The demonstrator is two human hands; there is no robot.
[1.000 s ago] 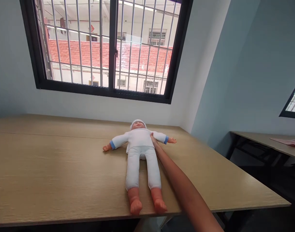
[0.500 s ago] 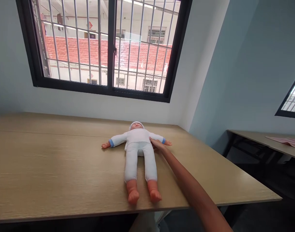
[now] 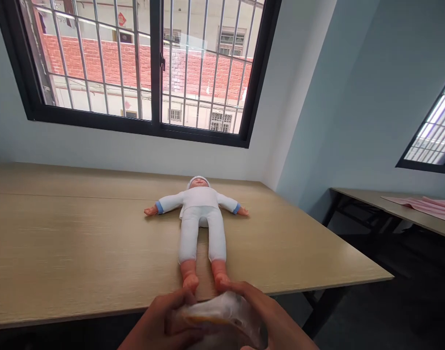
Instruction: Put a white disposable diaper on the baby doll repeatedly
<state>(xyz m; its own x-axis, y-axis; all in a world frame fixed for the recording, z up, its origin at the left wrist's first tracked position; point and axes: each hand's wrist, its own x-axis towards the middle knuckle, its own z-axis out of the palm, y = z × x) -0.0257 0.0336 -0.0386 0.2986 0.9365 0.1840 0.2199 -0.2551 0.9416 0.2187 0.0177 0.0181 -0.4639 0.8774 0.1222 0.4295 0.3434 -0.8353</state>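
At the bottom of the head view, my left hand (image 3: pixel 164 318) and my right hand (image 3: pixel 268 311) are closed on a clear, shiny plastic packet (image 3: pixel 222 311) from either side. An orange-yellow streak shows in it, but motion blur hides what is inside. Just beyond my fingertips lies a baby doll (image 3: pixel 200 214) on its back on the wooden table (image 3: pixel 98 248), arms spread and bare feet towards me. White clothes with blue cuffs and a white cap cover the doll. My fingers overlap the doll's feet in the view; I cannot tell if they touch.
The table's front edge runs below the doll's feet. Behind it stands a pale wall with a barred, dark-framed window (image 3: pixel 157 73). To the right, past a gap, is a second table (image 3: pixel 357 197) with a pink striped cloth (image 3: pixel 426 206) on it.
My right hand has left the doll's side and come back to the table's front edge. My left hand and the plastic packet have come into view. The doll lies as before.
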